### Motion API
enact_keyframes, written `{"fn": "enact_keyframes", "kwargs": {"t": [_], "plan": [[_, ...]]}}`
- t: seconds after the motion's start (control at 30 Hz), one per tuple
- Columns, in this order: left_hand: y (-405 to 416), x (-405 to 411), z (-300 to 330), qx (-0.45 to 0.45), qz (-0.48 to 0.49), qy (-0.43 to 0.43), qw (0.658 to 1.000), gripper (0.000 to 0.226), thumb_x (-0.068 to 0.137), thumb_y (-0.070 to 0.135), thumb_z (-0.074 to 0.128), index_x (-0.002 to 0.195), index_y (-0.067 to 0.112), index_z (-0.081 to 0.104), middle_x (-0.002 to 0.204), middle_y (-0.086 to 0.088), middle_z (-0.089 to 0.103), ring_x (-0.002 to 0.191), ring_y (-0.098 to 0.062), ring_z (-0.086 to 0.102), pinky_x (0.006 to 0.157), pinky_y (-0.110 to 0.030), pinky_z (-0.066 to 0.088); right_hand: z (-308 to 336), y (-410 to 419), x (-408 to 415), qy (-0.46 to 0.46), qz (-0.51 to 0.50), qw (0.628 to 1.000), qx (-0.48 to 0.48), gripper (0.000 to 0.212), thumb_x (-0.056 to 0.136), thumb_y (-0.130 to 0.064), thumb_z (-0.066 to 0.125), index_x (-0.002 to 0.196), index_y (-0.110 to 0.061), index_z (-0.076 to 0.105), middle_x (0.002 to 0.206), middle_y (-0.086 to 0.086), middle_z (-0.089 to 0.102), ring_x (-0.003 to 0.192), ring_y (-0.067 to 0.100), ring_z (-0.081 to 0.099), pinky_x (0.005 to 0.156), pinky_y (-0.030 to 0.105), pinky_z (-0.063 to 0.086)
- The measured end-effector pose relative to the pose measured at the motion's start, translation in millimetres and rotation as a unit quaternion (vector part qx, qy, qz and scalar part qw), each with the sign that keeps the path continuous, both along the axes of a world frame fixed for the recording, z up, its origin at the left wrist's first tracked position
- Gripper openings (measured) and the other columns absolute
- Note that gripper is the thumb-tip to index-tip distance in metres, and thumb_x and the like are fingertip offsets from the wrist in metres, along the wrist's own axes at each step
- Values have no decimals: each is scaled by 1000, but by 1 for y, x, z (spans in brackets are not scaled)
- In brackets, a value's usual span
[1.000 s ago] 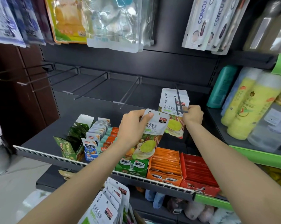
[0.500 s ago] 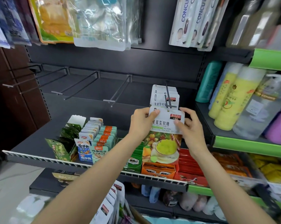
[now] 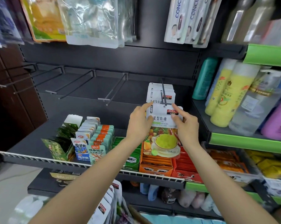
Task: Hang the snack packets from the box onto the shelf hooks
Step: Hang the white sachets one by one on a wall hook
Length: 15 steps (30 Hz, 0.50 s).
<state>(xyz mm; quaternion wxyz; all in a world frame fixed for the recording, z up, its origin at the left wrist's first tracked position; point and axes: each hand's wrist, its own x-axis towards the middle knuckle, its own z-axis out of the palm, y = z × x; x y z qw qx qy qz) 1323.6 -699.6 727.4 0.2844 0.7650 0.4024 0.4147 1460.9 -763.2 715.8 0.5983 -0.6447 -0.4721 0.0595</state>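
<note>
step: we were mid-hang, lining the top of the snack packet up with the tip of the loaded hook, so one more going on top of the bunch already there

packet spot: it was held up in front of the hanging packets, its top edge right at the hook's front bar, bottom dangling over the orange box on the shelf

left hand: our left hand had the packet's left edge pinched, thumb on the front, forefinger stretched up toward the top corner

right hand: our right hand pinched the right edge the same way, forefinger pointing up by the hook tip

next move: looked to us like the hole needed to find the hook tip, then a push back along the wire; couldn't tell if the hole was on yet, it was hidden behind the bar

spare hooks: the empty hooks to the left sat bare

arms: both forearms reached up and forward, wrists close together
</note>
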Motion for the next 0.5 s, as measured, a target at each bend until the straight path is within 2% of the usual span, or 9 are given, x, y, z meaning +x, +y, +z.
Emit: {"fn": "enact_keyframes", "kwargs": {"t": [0.07, 0.13, 0.27, 0.4, 0.5], "plan": [[0, 0, -4, 6, 2, -3, 1000, 53, 90, 6, 54, 137, 27, 46, 119, -6, 57, 94, -22, 63, 87, -42, 53, 1, -1, 1, -22, -5, 1000, -2, 36, 91, -12, 58, 126, -23, 60, 64, -11, 46, 55, 5, 32, 52, 10, 32], [2, 1, -6, 8, 6, -10, 1000, 52, 90, 7, 55, 137, 28, 47, 119, -4, 58, 92, -20, 64, 86, -42, 54, 2, -2, 2, -31, -6, 999, -2, 36, 92, -11, 58, 126, -21, 59, 62, -14, 39, 54, 6, 32, 52, 10, 31], [5, 2, -9, 12, 24, -18, 999, 51, 90, 8, 54, 136, 28, 48, 118, -2, 58, 88, -18, 64, 85, -41, 55, 1, 2, 1, -34, -3, 999, -4, 37, 92, -11, 58, 127, -21, 58, 63, -15, 39, 55, 5, 33, 54, 12, 31], [7, 6, -10, 17, 41, -10, 999, 51, 90, 8, 55, 137, 26, 48, 125, -3, 56, 99, -22, 62, 88, -40, 54, -2, 8, 3, -33, 1, 999, -17, 38, 92, -12, 57, 129, -20, 56, 80, -2, 55, 72, 8, 45, 66, 19, 33], [14, 14, -9, 13, 27, 17, 999, 55, 89, 7, 56, 140, 23, 44, 132, -5, 49, 111, -24, 57, 97, -36, 47, -2, 16, 6, -59, -13, 998, -25, 39, 93, -10, 55, 131, -17, 54, 95, 3, 53, 87, 12, 49, 66, 8, 32]]}}
